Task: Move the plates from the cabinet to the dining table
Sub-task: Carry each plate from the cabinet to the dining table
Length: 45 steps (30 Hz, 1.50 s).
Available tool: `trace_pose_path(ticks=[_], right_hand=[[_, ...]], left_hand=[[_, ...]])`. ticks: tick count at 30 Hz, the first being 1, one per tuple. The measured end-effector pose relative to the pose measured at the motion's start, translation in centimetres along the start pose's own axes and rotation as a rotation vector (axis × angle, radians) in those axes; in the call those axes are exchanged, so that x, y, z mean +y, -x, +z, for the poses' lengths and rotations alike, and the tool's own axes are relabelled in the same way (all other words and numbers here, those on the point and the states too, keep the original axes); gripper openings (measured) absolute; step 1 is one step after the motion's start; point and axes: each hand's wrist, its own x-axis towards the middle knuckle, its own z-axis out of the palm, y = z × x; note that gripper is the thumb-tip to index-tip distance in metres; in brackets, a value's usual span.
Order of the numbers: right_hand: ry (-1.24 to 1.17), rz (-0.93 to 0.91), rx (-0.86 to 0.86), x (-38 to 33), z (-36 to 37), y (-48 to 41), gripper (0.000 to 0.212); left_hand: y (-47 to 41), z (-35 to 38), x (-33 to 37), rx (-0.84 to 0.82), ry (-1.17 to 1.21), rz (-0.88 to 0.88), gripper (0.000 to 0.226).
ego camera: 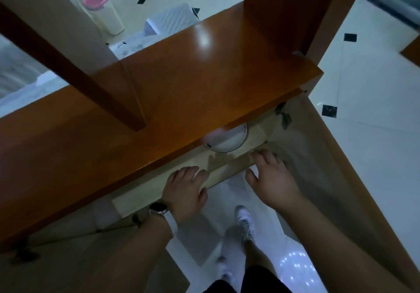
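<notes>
A white plate (229, 141) lies on the pale shelf inside the open cabinet (256, 133), half hidden under the glossy orange-brown cabinet top (181, 83). My left hand (185, 189), with a watch on its wrist, hovers at the shelf's front edge, below and left of the plate, fingers spread, holding nothing. Just right of the plate and a little below it, my right hand (272, 174) reaches over the shelf edge, fingers apart and empty. Neither hand touches the plate.
The open cabinet door (354, 167) stands at my right, another door (68, 258) at my lower left. A wooden upright (75, 70) crosses above the top. My feet stand on the white tiled floor (375, 88). A white bin with a pink liner (100, 8) stands far behind.
</notes>
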Motion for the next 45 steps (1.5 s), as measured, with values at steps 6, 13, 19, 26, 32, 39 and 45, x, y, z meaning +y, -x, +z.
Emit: trace_pose_path(ticks=[6, 13, 19, 26, 32, 39, 45], right_hand=[[-0.297, 0.203, -0.057, 2.0, 5.4, -5.1, 0.048], [-0.692, 0.413, -0.036, 4.6, 12.3, -10.0, 0.047], [-0.82, 0.426, -0.037, 5.6, 15.9, -13.5, 0.058], [-0.97, 0.415, 0.039, 6.7, 17.0, -17.7, 0.039], [-1.019, 0.379, 0.036, 6.8, 17.8, -19.8, 0.053], [-1.026, 0.408, 0.031, 7.3, 18.7, -21.1, 0.05], [-1.066, 0.399, 0.058, 7.5, 18.0, -19.3, 0.05]], left_hand=[[-5.0, 6.5, -1.1, -0.201, 0.426, -0.315, 0.053], [-10.3, 12.3, -1.0, -0.106, 1.234, -0.74, 0.023], [-14.8, 15.7, -4.1, -0.095, 1.361, -0.817, 0.032], [-17.2, 15.6, -5.3, -0.098, 1.29, -0.533, 0.009], [-19.9, 16.5, -6.6, -0.033, 1.334, -0.536, 0.027], [-21.3, 16.8, -6.1, 0.073, 1.29, -0.635, 0.03], [-20.0, 16.6, -5.1, 0.062, 1.363, -0.683, 0.038]])
